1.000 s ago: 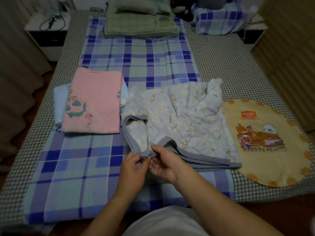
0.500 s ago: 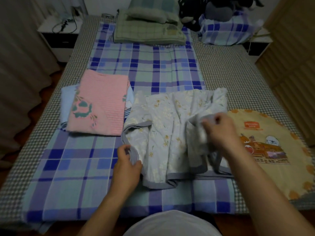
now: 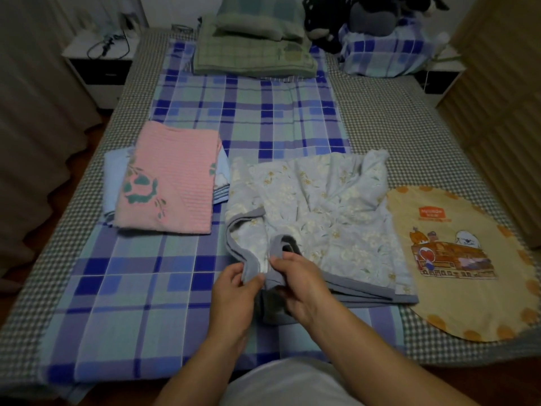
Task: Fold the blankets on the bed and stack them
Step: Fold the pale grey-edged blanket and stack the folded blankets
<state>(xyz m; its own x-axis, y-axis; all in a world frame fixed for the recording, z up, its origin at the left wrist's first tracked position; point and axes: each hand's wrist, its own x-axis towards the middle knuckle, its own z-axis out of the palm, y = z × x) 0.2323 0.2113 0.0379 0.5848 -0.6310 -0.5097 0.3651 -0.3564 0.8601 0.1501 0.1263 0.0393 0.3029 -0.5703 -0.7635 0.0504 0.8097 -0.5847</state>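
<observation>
We stand at the foot of the bed [image 3: 380, 118], and the floral blanket [image 3: 328, 206] lies half folded near the foot edge, right of centre. Its right side touches a round yellow mat [image 3: 468, 259]; its left side sits just beside the pink blanket [image 3: 172, 180], which is folded and stacked on a pale blue one [image 3: 115, 177]. Open plaid sheet [image 3: 140, 294] spreads to the left of our hands and up the middle toward the green pillows [image 3: 254, 51] at the head. A nightstand [image 3: 99, 63] stands off the far left corner, and a curtain [image 3: 32, 118] hangs along the left side.

Half a second ago our hands were apart: the right one was lifted over the blanket's right half with cloth bunched in it, and the left one held the near left corner. Now they have come together at the near grey border, and the blanket lies flatter on the right.

Our left hand [image 3: 237, 288] pinches the grey hem between thumb and curled fingers. Our right hand [image 3: 298, 285] grips the same hem just beside it, fingers curled over the fold, thumb toward the left hand. Both forearms reach in from the bottom, the right one crossing at a steeper slant.
</observation>
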